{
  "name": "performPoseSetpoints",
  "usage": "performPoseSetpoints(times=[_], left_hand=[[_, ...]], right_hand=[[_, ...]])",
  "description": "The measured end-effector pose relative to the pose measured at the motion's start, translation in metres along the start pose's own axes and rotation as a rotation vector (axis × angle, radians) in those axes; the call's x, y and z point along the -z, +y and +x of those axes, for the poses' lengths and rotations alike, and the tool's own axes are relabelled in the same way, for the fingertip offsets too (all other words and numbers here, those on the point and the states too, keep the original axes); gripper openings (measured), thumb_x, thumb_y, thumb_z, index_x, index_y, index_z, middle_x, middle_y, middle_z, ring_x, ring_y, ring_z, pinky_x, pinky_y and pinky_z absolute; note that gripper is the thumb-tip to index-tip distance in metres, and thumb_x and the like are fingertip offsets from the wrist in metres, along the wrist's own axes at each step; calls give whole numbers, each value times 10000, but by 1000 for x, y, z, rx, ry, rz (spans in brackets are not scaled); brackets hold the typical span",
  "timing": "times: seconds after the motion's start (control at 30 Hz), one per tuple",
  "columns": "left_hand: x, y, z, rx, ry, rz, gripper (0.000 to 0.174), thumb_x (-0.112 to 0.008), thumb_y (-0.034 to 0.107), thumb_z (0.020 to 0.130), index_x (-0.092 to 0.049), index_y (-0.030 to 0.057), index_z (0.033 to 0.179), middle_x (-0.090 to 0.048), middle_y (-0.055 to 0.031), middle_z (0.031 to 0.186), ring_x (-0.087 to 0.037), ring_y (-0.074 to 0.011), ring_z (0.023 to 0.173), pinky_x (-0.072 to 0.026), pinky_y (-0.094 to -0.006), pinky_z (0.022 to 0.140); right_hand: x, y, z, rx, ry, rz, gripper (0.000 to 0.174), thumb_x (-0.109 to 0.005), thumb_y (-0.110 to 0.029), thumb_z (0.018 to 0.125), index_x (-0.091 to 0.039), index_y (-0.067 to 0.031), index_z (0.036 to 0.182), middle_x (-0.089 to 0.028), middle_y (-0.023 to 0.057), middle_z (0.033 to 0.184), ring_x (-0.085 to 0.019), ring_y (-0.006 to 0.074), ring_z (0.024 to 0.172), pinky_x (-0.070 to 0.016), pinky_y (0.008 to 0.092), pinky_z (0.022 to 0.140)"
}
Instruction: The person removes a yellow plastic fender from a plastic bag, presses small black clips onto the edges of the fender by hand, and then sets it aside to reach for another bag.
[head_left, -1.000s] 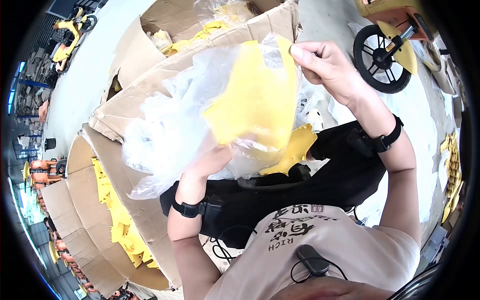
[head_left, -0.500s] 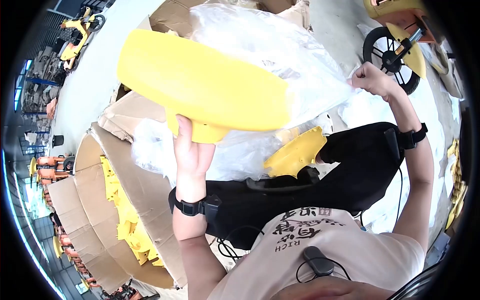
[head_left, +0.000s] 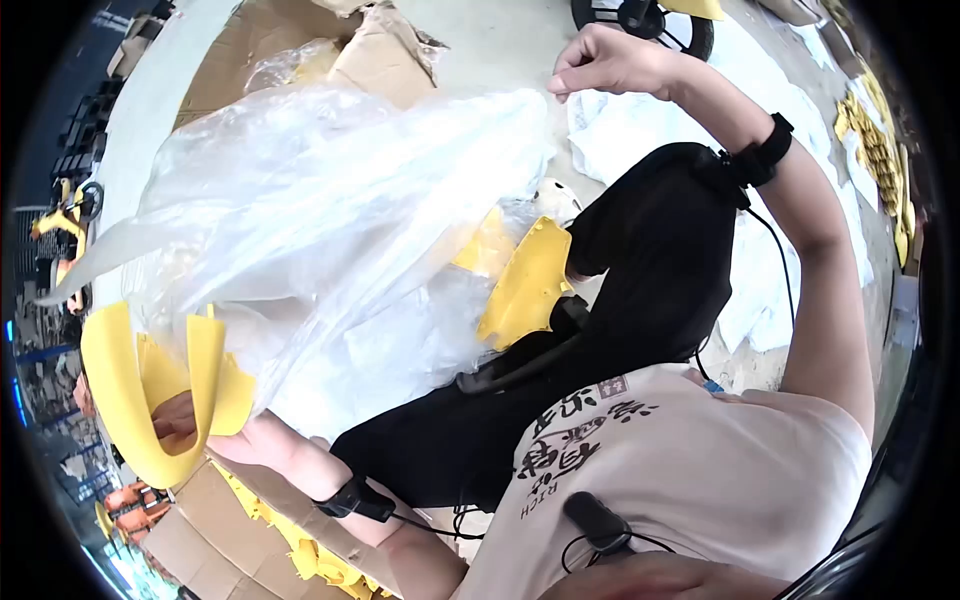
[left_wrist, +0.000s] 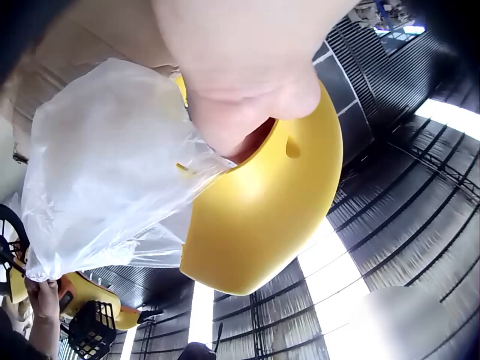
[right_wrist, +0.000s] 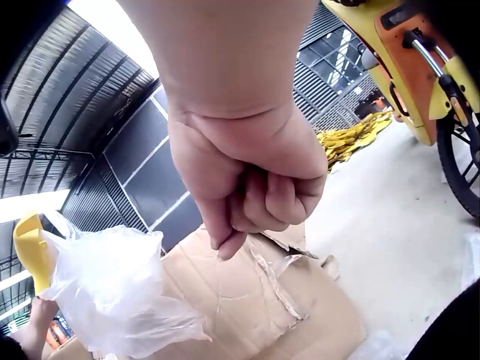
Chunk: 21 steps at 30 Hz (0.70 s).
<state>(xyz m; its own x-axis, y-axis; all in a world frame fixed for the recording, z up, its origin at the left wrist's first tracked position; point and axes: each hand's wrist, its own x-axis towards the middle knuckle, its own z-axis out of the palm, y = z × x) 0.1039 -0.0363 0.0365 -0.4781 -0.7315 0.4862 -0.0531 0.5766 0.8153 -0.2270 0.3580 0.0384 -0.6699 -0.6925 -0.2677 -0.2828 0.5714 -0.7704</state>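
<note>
A yellow plastic mudguard (head_left: 110,370) is held up at the far left of the head view. My left hand (head_left: 195,425) grips it from inside its curve, the fingers partly hidden by the shell. Clear plastic bag film (head_left: 330,190) stretches from beside the mudguard toward my right hand (head_left: 615,65). In the left wrist view, the right hand (left_wrist: 45,296) pinches a gathered corner of the bag (left_wrist: 112,165), which runs off the mudguard (left_wrist: 262,202). The right wrist view shows the right hand (right_wrist: 251,180) with curled fingers, thumb against forefinger, and the bag (right_wrist: 112,285) lower left.
Another yellow shell part (head_left: 530,280) lies by the person's dark-trousered leg. A cardboard box (head_left: 230,540) with yellow parts stands at lower left, and torn cardboard (head_left: 385,60) at the top. A scooter wheel (head_left: 650,20) stands beyond the right hand; white sheeting (head_left: 780,280) covers the floor at right.
The mudguard came out of the bag in the left hand and has swung to the far left. The right hand has pulled the bag film away from it. The head view has turned.
</note>
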Motion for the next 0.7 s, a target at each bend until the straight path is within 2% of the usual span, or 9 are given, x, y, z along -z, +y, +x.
performPoseSetpoints(times=[0.07, 0.13, 0.27, 0.37, 0.4, 0.47, 0.53, 0.63, 0.7], left_hand=[[-6, -3, -7, -70, -116, -87, 443, -454, 190, 1027, -407, -66, 1385, -494, -199, 1380, -491, -286, 1239, -350, -459, 1113], [-16, -11, -23, -21, -73, 655, 280, -454, 74, 1012, -587, 29, 1254, -614, -77, 1268, -541, -179, 1199, -425, -378, 1068], [-47, -2, -43, -280, -1, 1234, 253, -485, 79, 998, -612, 50, 1215, -633, -66, 1215, -571, -175, 1152, -456, -341, 1029], [-88, 3, -52, -306, 743, 2621, 234, -508, 82, 987, -630, 65, 1186, -647, -57, 1175, -593, -171, 1118, -479, -314, 1000], [-97, 4, -52, -267, 922, 2731, 228, -516, 83, 983, -636, 71, 1176, -652, -54, 1162, -601, -170, 1106, -487, -305, 991], [-106, 6, -48, -216, 1161, 2825, 216, -531, 86, 976, -649, 81, 1156, -661, -49, 1135, -616, -168, 1083, -502, -287, 972], [-105, 6, -36, -213, 1300, 2849, 204, -546, 88, 968, -661, 91, 1137, -670, -43, 1109, -630, -166, 1060, -518, -268, 952], [-85, 2, -12, -238, 1384, 2916, 187, -570, 92, 957, -680, 107, 1107, -684, -35, 1069, -653, -162, 1025, -541, -241, 923], [-64, -11, 3, -221, 1394, 2981, 174, -557, 110, 970, -688, 91, 1083, -679, -42, 1098, -654, -181, 1054, -553, -245, 898]], right_hand=[[-8, -13, -7, -11, -28, 143, 364, -699, -407, 905, -752, -48, 937, -460, -86, 612, -340, 28, 551, -261, 244, 484], [-35, -20, -3, 206, 29, 120, 389, -723, -356, 893, -729, 9, 1026, -488, -74, 641, -387, 39, 589, -307, 245, 502], [-92, -61, -7, 387, -201, 256, 368, -779, -264, 845, -692, 68, 977, -439, -47, 621, -402, 59, 587, -333, 271, 510], [-133, -80, -6, 453, -291, 277, 219, -770, -104, 757, -614, 49, 761, -449, 40, 560, -476, 130, 531, -363, 327, 516], [-137, -82, -2, 453, -277, 284, 219, -770, -104, 757, -614, 49, 761, -449, 40, 560, -476, 130, 531, -363, 327, 516], [-142, -89, 3, 411, -350, -174, 222, -722, -115, 744, -660, 56, 871, -669, 165, 742, -670, 317, 756, -490, 410, 648], [-138, -69, 17, 518, -248, -506, 161, -685, -107, 708, -653, 12, 811, -673, 206, 839, -644, 389, 816, -508, 452, 710], [-104, -5, 60, 308, -58, -769, 147, -686, -135, 721, -668, -19, 809, -682, 208, 894, -658, 378, 885, -528, 455, 770], [-44, 30, 73, 144, -21, -612, 166, -698, -113, 695, -658, 42, 740, -669, 193, 717, -659, 335, 682, -516, 426, 651]])
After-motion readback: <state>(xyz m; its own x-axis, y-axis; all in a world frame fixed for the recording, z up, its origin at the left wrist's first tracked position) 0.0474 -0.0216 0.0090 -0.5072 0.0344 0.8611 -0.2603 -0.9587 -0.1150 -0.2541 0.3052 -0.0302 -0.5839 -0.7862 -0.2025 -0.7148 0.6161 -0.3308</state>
